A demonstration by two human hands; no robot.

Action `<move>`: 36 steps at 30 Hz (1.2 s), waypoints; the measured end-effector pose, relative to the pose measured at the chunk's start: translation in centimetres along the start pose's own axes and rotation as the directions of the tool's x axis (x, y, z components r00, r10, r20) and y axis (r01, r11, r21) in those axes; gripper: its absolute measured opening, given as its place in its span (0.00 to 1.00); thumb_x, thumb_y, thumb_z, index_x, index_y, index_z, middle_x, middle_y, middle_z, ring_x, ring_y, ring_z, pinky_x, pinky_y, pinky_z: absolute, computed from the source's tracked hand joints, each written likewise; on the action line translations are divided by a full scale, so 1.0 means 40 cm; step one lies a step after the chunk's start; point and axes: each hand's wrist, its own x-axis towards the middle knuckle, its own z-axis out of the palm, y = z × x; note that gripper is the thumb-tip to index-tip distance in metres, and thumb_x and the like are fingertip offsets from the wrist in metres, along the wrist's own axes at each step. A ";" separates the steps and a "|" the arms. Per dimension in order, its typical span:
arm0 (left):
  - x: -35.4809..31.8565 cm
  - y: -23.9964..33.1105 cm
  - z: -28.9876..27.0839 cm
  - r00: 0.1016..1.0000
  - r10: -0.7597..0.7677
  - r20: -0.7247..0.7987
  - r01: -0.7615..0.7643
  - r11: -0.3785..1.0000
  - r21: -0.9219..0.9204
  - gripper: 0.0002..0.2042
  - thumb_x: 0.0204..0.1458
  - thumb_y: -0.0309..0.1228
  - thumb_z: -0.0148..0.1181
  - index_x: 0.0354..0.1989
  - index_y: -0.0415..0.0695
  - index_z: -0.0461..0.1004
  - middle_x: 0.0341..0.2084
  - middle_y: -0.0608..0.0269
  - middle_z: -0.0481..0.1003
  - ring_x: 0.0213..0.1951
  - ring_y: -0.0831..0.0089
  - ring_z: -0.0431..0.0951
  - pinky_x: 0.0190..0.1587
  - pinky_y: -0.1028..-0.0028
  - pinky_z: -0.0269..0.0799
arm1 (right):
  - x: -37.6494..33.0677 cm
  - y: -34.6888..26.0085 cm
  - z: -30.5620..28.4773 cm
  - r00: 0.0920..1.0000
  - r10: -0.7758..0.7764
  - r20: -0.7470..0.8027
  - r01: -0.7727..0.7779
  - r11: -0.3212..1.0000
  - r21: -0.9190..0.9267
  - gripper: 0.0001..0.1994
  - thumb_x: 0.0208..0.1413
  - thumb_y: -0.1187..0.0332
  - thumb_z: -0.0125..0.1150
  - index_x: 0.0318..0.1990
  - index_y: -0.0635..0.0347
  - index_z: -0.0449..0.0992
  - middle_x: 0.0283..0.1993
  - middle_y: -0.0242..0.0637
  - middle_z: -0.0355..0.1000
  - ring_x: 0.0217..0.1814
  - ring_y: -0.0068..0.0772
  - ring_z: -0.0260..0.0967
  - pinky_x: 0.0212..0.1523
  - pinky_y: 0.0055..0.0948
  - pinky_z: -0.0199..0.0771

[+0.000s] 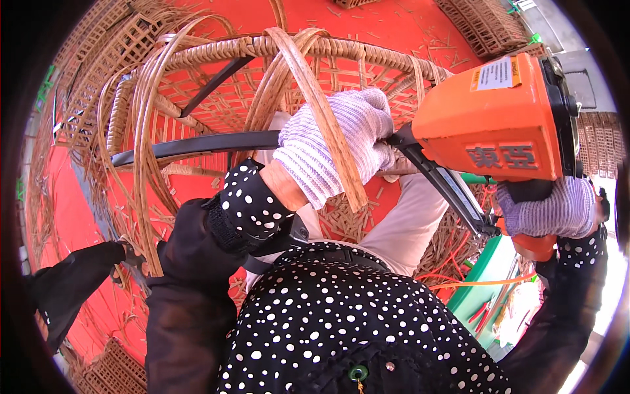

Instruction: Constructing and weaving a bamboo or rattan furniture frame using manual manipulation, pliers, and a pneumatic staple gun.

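My left hand (338, 144), in a pale lilac knit glove, is closed around a black frame bar (203, 144), its fingertips partly hidden. The bar belongs to a woven rattan piece with a wrapped rim (262, 46) and open lattice sides. A loose tan strip (321, 111) crosses in front of the left hand. My right hand (551, 207), gloved alike, grips the black handle of an orange nail gun (485, 111). The gun's black nose is right beside my left fingers. I cannot see whether it touches the bar.
Long loose strips (141, 131) hang over the rim at left. Lattice panels (482, 26) lie at the back right and more are stacked at the far left. Strip scraps litter the red floor (400, 20). An orange hose (485, 282) crosses a green tray (482, 295). Another person's dark-clothed limb (79, 282) shows at left.
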 end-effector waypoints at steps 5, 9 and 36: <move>-0.020 -0.017 0.002 0.999 -0.024 -0.040 0.024 1.000 -0.002 0.12 0.34 0.22 0.65 0.32 0.44 0.78 0.28 0.65 0.74 0.30 0.70 0.76 0.35 0.73 0.72 | 0.026 -0.014 0.002 1.000 -0.020 0.019 0.020 1.000 -0.024 0.18 0.34 0.72 0.66 0.38 0.62 0.73 0.26 0.29 0.70 0.26 0.21 0.67 0.31 0.24 0.70; -0.005 0.000 -0.001 0.999 0.003 -0.032 -0.003 1.000 -0.013 0.11 0.34 0.24 0.66 0.30 0.44 0.78 0.28 0.63 0.74 0.31 0.67 0.75 0.35 0.71 0.71 | 0.010 -0.028 -0.012 1.000 0.003 -0.011 -0.003 0.999 -0.040 0.18 0.34 0.72 0.66 0.38 0.62 0.74 0.26 0.29 0.70 0.26 0.21 0.67 0.30 0.24 0.69; 0.016 0.040 -0.027 0.941 0.325 -0.091 -0.310 0.939 0.146 0.14 0.35 0.33 0.66 0.28 0.39 0.72 0.30 0.56 0.73 0.36 0.57 0.73 0.40 0.66 0.70 | -0.224 0.273 0.047 0.952 -0.061 -0.299 0.186 0.892 0.412 0.17 0.35 0.71 0.66 0.38 0.61 0.74 0.26 0.28 0.70 0.26 0.20 0.67 0.29 0.24 0.68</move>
